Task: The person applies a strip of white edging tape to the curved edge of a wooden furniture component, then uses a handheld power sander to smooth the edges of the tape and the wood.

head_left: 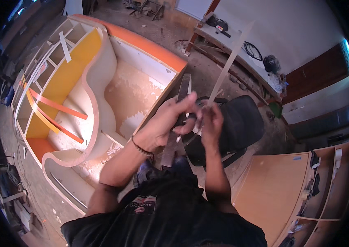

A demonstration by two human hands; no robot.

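Observation:
My right hand (211, 120) is closed around the lower end of a long, thin pale strip (231, 57), which slants up and away to the right. Close beside it is my left hand (173, 116), its fingers curled in toward the right hand and its thumb stretched across. Motion blurs the left fingertips, and what they hold, if anything, is hidden. Beneath the left hand runs a narrow dark bar (168, 154), partly covered by the hand and wrist.
A curved cabinet (112, 57) with orange and yellow panels stands at left; loose strips (61, 106) lie in it. Beyond my right hand is a black chair (242, 121). A workbench (240, 53) lines the far wall, and a wooden shelf unit (275, 187) fills the lower right.

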